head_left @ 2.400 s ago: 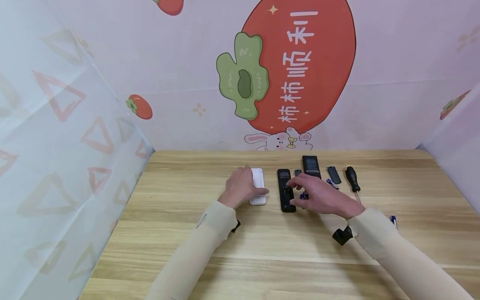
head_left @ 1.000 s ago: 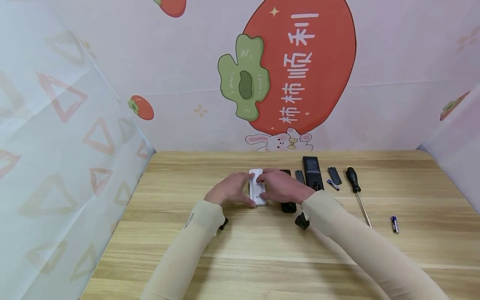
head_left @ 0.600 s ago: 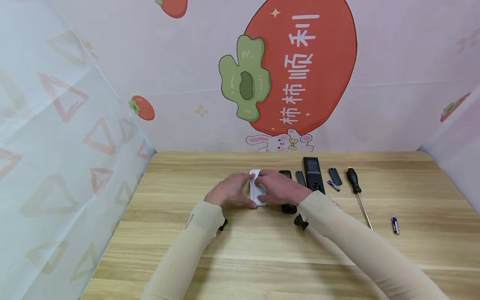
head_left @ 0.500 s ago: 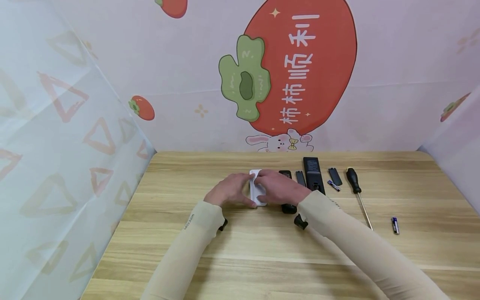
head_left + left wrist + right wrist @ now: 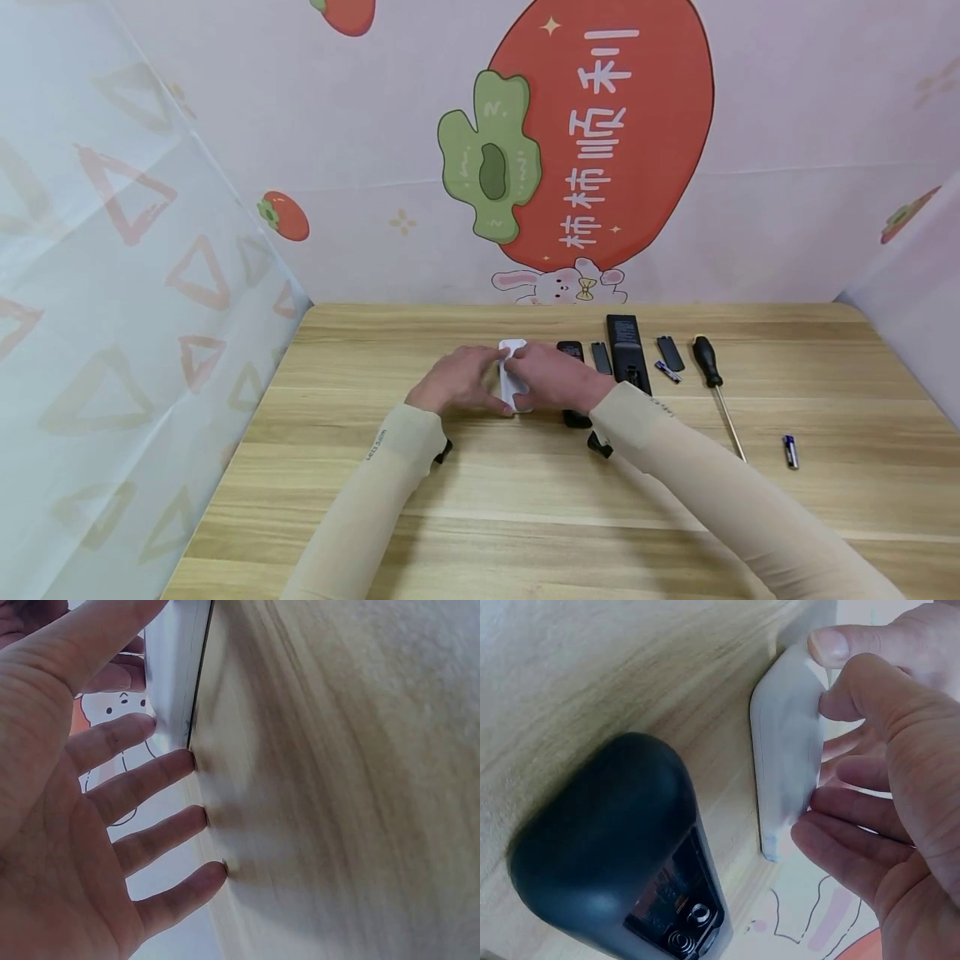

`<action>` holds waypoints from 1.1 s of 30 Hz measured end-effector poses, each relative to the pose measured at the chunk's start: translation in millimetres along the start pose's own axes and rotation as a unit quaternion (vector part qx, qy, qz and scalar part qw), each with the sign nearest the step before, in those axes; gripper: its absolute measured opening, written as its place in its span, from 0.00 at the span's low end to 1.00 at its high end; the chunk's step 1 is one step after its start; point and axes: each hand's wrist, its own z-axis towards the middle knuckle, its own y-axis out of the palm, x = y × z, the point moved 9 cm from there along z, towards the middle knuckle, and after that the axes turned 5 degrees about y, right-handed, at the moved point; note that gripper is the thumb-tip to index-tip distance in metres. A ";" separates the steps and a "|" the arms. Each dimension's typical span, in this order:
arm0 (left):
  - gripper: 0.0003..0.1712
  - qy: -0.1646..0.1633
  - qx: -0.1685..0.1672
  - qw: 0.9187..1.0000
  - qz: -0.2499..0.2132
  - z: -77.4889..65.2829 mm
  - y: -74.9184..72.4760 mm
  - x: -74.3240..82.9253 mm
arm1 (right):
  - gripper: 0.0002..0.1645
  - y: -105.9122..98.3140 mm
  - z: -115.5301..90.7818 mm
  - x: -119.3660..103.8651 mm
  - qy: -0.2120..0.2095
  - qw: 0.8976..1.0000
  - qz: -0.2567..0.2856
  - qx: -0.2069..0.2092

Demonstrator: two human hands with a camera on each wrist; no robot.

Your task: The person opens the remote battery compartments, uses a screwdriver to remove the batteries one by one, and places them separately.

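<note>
A white remote control [image 5: 512,387] lies lengthwise on the table between both hands. My left hand [image 5: 459,379] holds it from the left, thumb at the near end and index finger towards the far end. In the left wrist view the other fingers are spread, their tips down at the wood. From the right, my right hand [image 5: 558,379] reaches over the remote; its bent thumb and fingers [image 5: 847,844] touch the upper edge. I cannot tell whether something small is under those fingertips. A black remote control [image 5: 607,840] with its battery bay exposed lies just right, partly under my right hand.
Further right lie a second black remote control [image 5: 624,342], a narrow dark battery cover [image 5: 602,358], a wider one [image 5: 670,352] and a blue battery [image 5: 667,371]. Beyond them are a screwdriver [image 5: 706,360] and another battery [image 5: 791,451]. A patterned backdrop [image 5: 360,183] stands behind the table.
My right hand has come left from the nearer black remote to the white one. My left hand has drawn back slightly left. Over the last half second only the right fingers shift a little left.
</note>
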 end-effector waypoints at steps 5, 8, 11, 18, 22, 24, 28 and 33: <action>0.58 0.002 0.004 1.000 0.000 -1.0 -0.6 -1.1 | 0.26 -1.4 0.0 -8.0 -0.026 0.999 -0.024 0.013; 0.58 0.001 0.003 1.000 0.000 -0.9 -0.2 -1.6 | 0.25 -0.7 -0.1 -11.2 -0.033 0.998 -0.043 0.014; 0.58 0.000 0.004 1.000 0.006 0.2 0.3 -2.6 | 0.23 0.3 -0.1 -13.7 -0.039 0.997 -0.058 0.016; 0.59 -0.003 0.006 1.000 0.013 0.5 0.5 -3.0 | 0.20 3.5 0.1 -17.2 -0.056 0.994 -0.096 0.022; 0.59 -0.005 0.007 1.000 0.013 0.3 0.3 -2.1 | 0.22 4.5 -0.8 -17.2 -0.060 0.992 -0.108 0.023; 0.59 -0.004 0.008 1.000 0.016 0.4 -0.2 -1.6 | 0.23 4.8 -0.9 -17.1 -0.063 0.992 -0.111 0.024; 0.59 -0.002 0.012 1.000 0.015 0.5 -1.1 -1.0 | 0.23 4.1 -1.5 -17.4 -0.068 0.991 -0.117 0.025; 0.59 -0.002 0.018 1.000 0.013 1.0 -2.2 -1.2 | 0.21 2.5 -3.2 -18.2 -0.076 0.989 -0.125 0.026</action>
